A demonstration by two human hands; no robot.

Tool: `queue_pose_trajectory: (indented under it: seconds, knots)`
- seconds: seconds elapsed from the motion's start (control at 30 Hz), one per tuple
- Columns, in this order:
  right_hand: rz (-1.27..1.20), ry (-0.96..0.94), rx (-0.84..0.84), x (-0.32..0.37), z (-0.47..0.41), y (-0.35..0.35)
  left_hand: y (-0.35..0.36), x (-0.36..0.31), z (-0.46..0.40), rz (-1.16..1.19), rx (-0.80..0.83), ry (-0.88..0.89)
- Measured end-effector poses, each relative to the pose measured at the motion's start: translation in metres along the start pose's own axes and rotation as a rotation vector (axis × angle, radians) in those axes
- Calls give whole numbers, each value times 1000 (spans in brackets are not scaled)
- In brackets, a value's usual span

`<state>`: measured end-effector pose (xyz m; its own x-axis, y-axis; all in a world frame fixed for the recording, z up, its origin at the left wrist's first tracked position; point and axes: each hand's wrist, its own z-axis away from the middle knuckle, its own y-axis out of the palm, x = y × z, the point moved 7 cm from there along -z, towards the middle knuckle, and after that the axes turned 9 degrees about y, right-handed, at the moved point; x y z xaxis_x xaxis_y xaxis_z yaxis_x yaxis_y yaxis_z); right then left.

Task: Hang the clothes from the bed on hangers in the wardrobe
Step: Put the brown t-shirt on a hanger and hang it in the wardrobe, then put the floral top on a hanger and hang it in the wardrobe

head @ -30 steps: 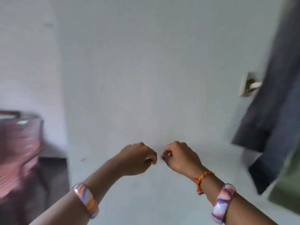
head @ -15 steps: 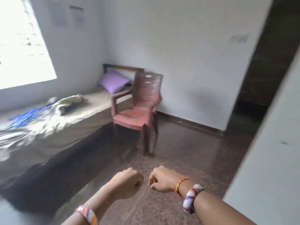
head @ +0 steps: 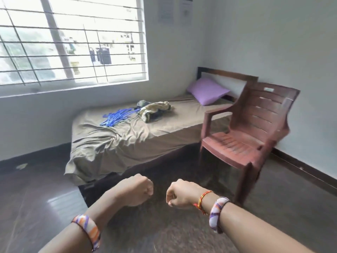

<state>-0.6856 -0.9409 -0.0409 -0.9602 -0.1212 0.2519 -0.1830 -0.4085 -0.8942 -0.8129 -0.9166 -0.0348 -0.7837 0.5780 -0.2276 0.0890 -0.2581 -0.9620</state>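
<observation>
The clothes (head: 155,111) lie in a small crumpled heap on the bed (head: 127,141), about midway along the mattress and toward the window side, with a loose bundle of blue hangers (head: 116,117) just beside them, touching or nearly touching the heap's edge. The heap looks like thin, soft fabric in pale olive and darker tones; how many garments it holds cannot be told from here. It will likely be light and limp, folding and sagging wherever it is lifted, so a pinch at a collar or shoulder seam, once one is found, should serve better than a grab at the middle, which would only bring up a wad. The hangers look thin and stiff, probably light plastic or coated wire, and tangled together; taking one by its hook and shaking it free seems the surer hold. Both forearms reach forward at waist height over the dark floor, well short of the bed. The left hand (head: 135,190) is curled into a loose fist with nothing in it, knuckles up. The right hand (head: 179,194) is likewise curled and empty, thumb tucked toward the fingers. The two fists sit near each other, not touching, with a narrow gap between. A red chair (head: 246,139) stands beside the bed near the pillow (head: 207,91).
</observation>
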Motion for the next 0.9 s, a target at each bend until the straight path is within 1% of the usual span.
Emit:
queue_pose_trajectory:
  seconds: [0.1,0.23,0.3,0.33,0.43,0.5,0.57,0.63,0.7,0.8,0.9]
  knots:
    - [-12,-41,-26,0,-91,-38,-19,66,-50,0,25,-95]
    - [37,-116,42,15,-177,-74,-47,143,-96,119,51,-216]
    - [54,-152,64,20,-214,-90,-59,179,-123,112,72,-256]
    - [52,-165,68,21,-233,-99,-67,193,-137,108,57,-266]
    - [43,-190,61,20,-294,-125,-87,236,-188,70,33,-268]
    - [37,-196,54,15,-340,-143,-98,263,-227,22,37,-224]
    - [35,-197,51,10,-386,-163,-105,294,-270,44,39,-212]
    - [42,-201,52,5,-435,-185,-116,333,-314,60,20,-250]
    - [42,-189,48,-5,-485,-210,-128,361,-360,45,24,-206]
    - [4,-136,-4,-23,-549,-239,-140,393,-416,99,75,-179]
    - [-11,-88,56,-42,-598,-241,-144,418,-466,157,145,-142]
